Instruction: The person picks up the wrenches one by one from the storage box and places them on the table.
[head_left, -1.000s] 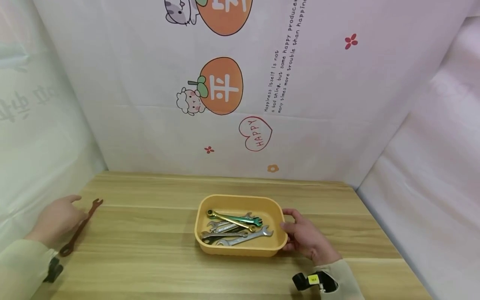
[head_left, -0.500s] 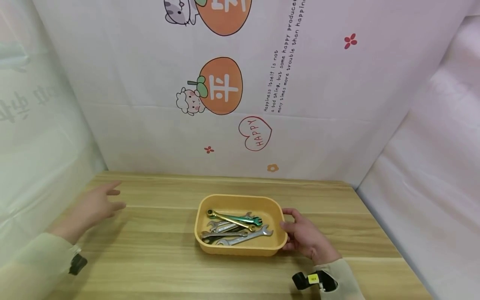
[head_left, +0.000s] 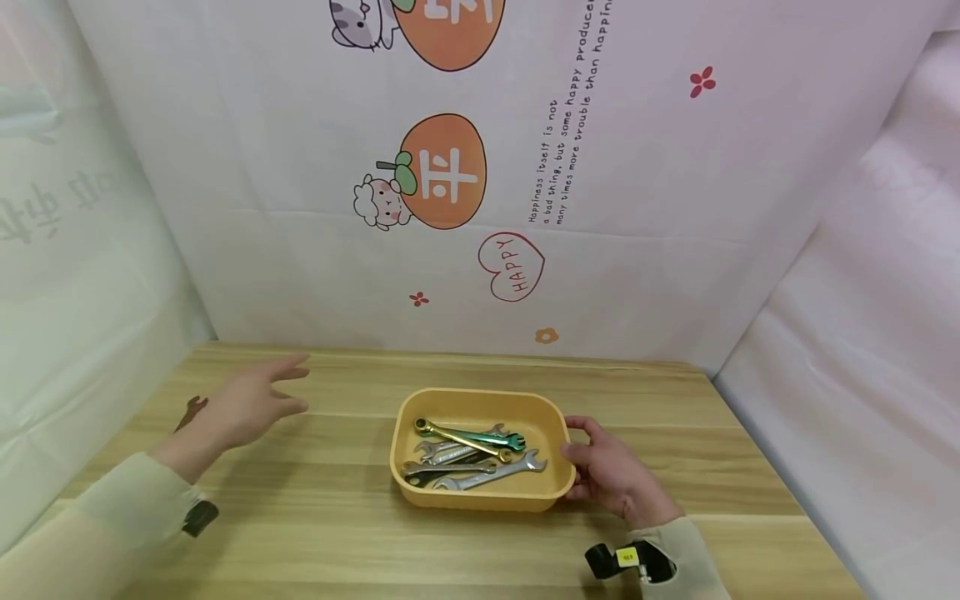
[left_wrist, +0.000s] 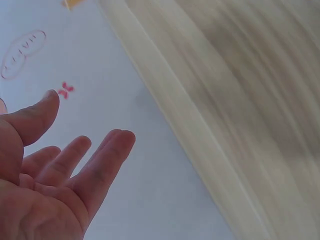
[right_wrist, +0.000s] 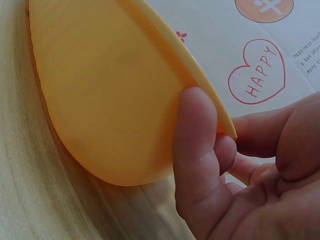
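A yellow plastic bin (head_left: 555,493) stands on the wooden table, with several wrenches inside. Among them lie a gold wrench (head_left: 461,439), a green wrench (head_left: 513,442) and silver ones such as this wrench (head_left: 498,476). My right hand (head_left: 618,475) grips the bin's right side; the right wrist view shows fingers on both faces of its wall. Over the left of the table is my left hand (head_left: 243,407), fingers spread and holding nothing, as the left wrist view confirms. Behind its wrist shows the end of a dark reddish-brown wrench (head_left: 192,410), the rest hidden by the arm.
The wooden table (head_left: 337,542) reaches back to a white printed cloth (head_left: 300,275) with fruit drawings and lettering. White sheets hang at both sides. Each wrist wears a dark camera, such as the right wrist camera (head_left: 600,562).
My left hand has moved rightward, from above the reddish-brown wrench toward the bin, leaving that wrench on the table. My right hand and the bin have stayed put.
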